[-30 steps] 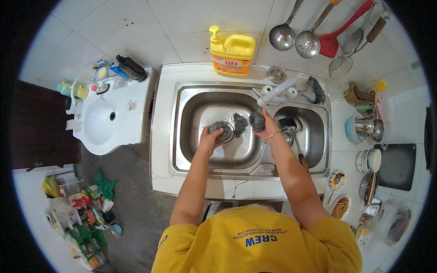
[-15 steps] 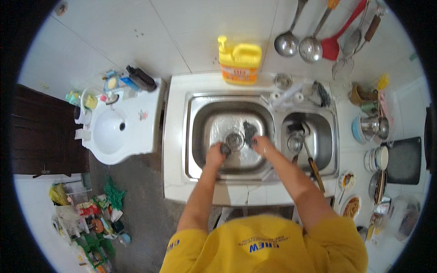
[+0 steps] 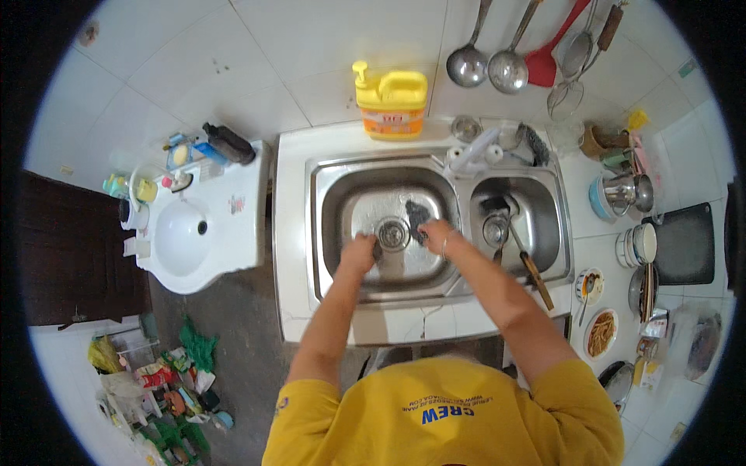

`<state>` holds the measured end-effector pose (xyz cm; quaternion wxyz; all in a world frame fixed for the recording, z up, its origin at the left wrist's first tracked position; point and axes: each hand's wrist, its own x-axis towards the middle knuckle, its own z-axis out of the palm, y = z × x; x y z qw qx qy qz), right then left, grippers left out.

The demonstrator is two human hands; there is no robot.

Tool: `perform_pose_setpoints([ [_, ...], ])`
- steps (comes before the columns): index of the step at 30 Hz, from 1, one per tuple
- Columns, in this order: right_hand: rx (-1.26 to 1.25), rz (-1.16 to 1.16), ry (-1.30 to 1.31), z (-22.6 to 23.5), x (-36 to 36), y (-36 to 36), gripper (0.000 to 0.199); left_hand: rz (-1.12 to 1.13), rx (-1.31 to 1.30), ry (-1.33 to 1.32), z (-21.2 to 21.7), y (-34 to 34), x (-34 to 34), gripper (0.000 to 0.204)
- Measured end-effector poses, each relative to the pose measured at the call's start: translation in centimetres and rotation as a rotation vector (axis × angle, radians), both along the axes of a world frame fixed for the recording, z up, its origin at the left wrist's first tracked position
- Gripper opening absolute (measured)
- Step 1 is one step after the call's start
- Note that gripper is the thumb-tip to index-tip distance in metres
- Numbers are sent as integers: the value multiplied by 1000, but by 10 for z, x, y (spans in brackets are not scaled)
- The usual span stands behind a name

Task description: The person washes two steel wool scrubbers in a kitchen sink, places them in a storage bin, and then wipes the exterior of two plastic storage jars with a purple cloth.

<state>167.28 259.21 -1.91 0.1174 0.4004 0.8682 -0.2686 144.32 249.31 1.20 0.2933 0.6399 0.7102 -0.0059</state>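
I stand at a double stainless steel sink (image 3: 334, 167). My left hand (image 3: 359, 253) rests low in the left basin, its curled fingertips at the edge of the round metal drain strainer (image 3: 392, 233); whether it grips the strainer is hidden. My right hand (image 3: 437, 234) is just right of the strainer, closed on a dark scrubbing pad (image 3: 416, 212) that presses on the basin floor. Both forearms reach in from below.
A yellow detergent jug (image 3: 392, 101) stands behind the sink by the white tap (image 3: 474, 151). A wooden-handled utensil (image 3: 530, 264) lies in the right basin. Ladles and a red spatula (image 3: 552, 54) hang on the wall. Dishes crowd the right counter; a white washbasin (image 3: 183, 233) sits left.
Both hands have dropped from mid-basin to the basin floor. The round metal piece my left hand held up now sits at the drain, and the pad has come down beside it.
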Motion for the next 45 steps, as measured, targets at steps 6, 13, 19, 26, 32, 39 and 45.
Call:
perform_pose_setpoints([
  [6,-271,-622,824,56,-7,10,44,202,404,-492,27,2,7,52],
  [13,-1305,-937,1438,135,-17,16,42,789,68,-1658,122,37,1,42],
  [19,-1483,-814,1523,141,-28,-5,57,680,-207,-2345,119,32,-9,64],
  [26,-1524,-783,1536,172,-39,-6,45,735,-229,-2332,125,28,-10,76],
  [32,-1303,-580,1566,206,-47,2,42,401,-40,-2195,152,21,-38,62],
  [39,-348,-515,91,28,-33,-18,51,140,8,-196,23,6,-43,65],
  [45,-856,-1104,664,38,-44,-33,53,496,197,-795,11,5,-43,53],
])
